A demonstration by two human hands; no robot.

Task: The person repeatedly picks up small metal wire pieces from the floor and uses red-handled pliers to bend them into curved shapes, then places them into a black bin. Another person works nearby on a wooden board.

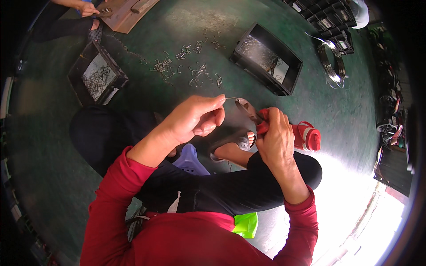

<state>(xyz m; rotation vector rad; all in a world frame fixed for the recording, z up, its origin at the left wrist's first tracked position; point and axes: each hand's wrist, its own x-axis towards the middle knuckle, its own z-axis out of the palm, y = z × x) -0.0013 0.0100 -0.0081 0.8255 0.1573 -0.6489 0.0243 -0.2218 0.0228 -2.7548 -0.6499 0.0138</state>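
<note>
My left hand [191, 117] pinches a thin piece of wire [231, 98] between thumb and forefinger, the other fingers curled in. The wire points right, toward the jaws of a pair of red-handled pliers [248, 110]. My right hand [278, 139] is wrapped round the red grips. Whether the jaws touch the wire's end, I cannot tell. Both hands are above the floor, in front of my crossed legs. Beyond them, several bent wire hooks [162, 67] lie in loose heaps on the green floor.
Black crates with wire pieces stand at left [120, 79] and right [295, 73]. A wire coil [327, 66] lies near stacked black crates [328, 20]. A red bottle [313, 138] stands right of my right hand. At the far left, another person's hand [88, 9] is over a brown board [126, 22].
</note>
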